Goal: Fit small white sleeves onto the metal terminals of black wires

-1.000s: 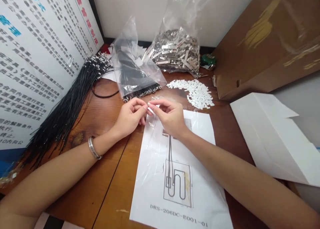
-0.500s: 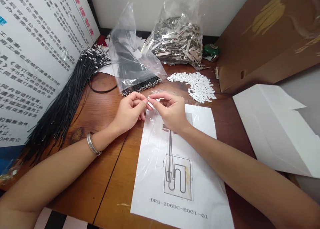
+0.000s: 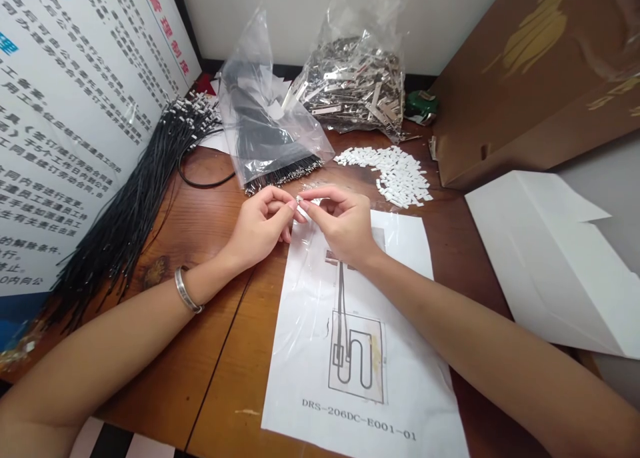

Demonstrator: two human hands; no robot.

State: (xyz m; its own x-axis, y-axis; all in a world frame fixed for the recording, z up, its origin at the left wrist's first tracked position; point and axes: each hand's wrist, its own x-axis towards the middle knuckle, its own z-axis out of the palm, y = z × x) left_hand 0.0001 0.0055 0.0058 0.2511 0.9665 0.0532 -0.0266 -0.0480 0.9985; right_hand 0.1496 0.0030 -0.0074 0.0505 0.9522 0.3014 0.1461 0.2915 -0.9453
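My left hand and my right hand meet fingertip to fingertip above the top edge of a printed drawing sheet. A small whitish piece shows at the pinched thumb and forefinger of the right hand. The left thumb and forefinger are pressed together against it, and the fingers hide whatever else they hold. Just beyond the hands lies a clear bag of black wires with metal tips. Right of it is a loose heap of small white plastic pieces.
A bundle of black wires with white ends lies along the left panel. Behind stands a clear bag of metal strips, with a green object beside it. A brown box and folded white card occupy the right side.
Both hands stay joined at the fingertips in nearly the same place. The whitish piece shows slightly differently between them; nothing else has visibly moved.
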